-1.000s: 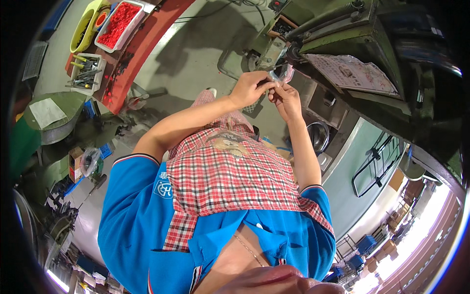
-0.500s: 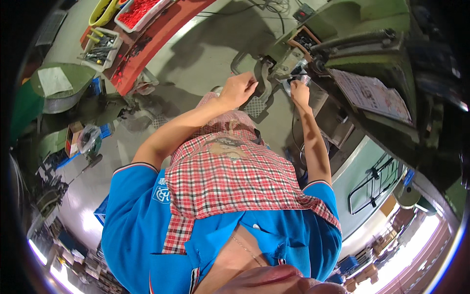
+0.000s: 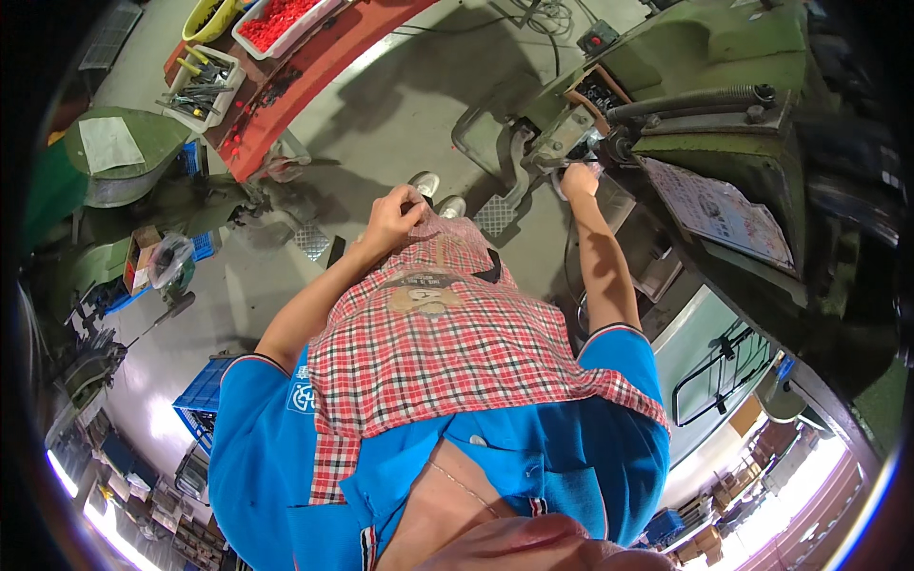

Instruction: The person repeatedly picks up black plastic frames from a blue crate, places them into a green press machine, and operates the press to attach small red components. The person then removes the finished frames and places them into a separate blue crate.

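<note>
I look down my own body: a blue shirt and a red checked apron [image 3: 447, 343]. My right hand [image 3: 578, 179] reaches forward into the green machine [image 3: 733, 86], up against its metal fixture [image 3: 562, 138], with its fingers closed on a small pale part. My left hand [image 3: 395, 214] is drawn back over the top of the apron, fingers curled together; whether anything is in it is hidden. My shoes [image 3: 436, 193] show on the grey floor below the hands.
Two foot pedals [image 3: 495, 214] [image 3: 312, 241] lie on the floor. A red bench [image 3: 314, 71] at the far left carries a tray of red parts [image 3: 276, 19], a yellow bin [image 3: 209, 14] and a tool tray [image 3: 195, 86]. Blue crate [image 3: 205, 400] lower left. A printed sheet [image 3: 724, 209] lies on the machine.
Both hands were together at the machine, holding a small pale part. My left hand has since pulled back to the apron, while the right stays at the fixture.
</note>
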A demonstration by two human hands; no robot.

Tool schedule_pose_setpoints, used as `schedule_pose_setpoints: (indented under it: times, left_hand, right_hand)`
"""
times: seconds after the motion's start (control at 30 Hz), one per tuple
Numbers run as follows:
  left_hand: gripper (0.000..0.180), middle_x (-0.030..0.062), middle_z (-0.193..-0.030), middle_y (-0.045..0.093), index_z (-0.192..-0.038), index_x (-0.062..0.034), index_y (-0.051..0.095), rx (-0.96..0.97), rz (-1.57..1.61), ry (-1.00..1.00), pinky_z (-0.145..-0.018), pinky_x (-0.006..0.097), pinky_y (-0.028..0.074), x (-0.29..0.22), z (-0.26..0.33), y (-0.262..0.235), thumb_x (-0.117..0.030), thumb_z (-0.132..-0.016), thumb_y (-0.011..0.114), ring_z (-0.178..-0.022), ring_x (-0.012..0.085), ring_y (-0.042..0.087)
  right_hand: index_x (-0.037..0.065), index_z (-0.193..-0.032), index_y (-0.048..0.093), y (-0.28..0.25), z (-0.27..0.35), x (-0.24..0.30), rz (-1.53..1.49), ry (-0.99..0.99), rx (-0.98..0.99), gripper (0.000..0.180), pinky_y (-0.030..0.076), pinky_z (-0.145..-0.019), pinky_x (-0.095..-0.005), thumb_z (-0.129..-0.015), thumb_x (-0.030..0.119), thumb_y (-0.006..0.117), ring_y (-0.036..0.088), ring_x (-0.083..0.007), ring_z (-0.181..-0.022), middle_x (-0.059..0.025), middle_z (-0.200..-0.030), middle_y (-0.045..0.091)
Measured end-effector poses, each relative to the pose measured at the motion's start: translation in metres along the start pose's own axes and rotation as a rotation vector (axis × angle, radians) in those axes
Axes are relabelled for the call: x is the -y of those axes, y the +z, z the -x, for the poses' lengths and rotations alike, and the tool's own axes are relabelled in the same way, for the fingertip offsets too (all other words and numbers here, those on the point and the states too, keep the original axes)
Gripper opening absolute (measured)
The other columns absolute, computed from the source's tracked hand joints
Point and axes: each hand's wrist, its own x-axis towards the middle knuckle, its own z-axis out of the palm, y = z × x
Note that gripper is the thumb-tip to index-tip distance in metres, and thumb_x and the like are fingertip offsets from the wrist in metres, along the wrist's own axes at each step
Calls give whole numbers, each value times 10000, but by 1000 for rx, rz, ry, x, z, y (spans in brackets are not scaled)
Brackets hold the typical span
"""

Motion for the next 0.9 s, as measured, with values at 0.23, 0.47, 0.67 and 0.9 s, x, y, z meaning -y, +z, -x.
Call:
schedule_pose_setpoints:
  times: [0.23,0.47,0.67,0.9]
  left_hand:
    - [184,167,-783,632,-862,39,563,65,2,-21,-637,335,500,-5,-12,7,-129,-840,635,-687,239,663]
    - [197,167,-798,634,-861,22,574,107,-119,37,-665,356,493,24,-10,11,-157,-829,651,-726,265,645]
    - [161,130,-761,654,-875,23,585,125,53,-63,-632,323,502,23,-6,-3,-122,-828,636,-674,208,651]
    - [148,97,-775,684,-940,14,658,-30,6,38,-652,296,527,35,3,-69,-108,-860,630,-681,132,658]
  right_hand:
    - [93,-958,705,18,-4,-5,-305,119,-160,208,538,-800,-437,-824,213,601,658,-350,-953,-187,-1025,671]
    - [20,-911,685,-3,14,-8,-405,88,-163,197,555,-649,-356,-828,196,654,683,-267,-765,-162,-861,685]
    - [-40,-996,630,-127,79,-2,-2068,33,40,157,506,-611,-230,-873,56,641,618,-136,-684,-73,-834,648]
    - [6,-1078,654,-166,96,-2,-1957,42,156,228,469,-657,-220,-895,138,623,575,-84,-774,0,-898,637]
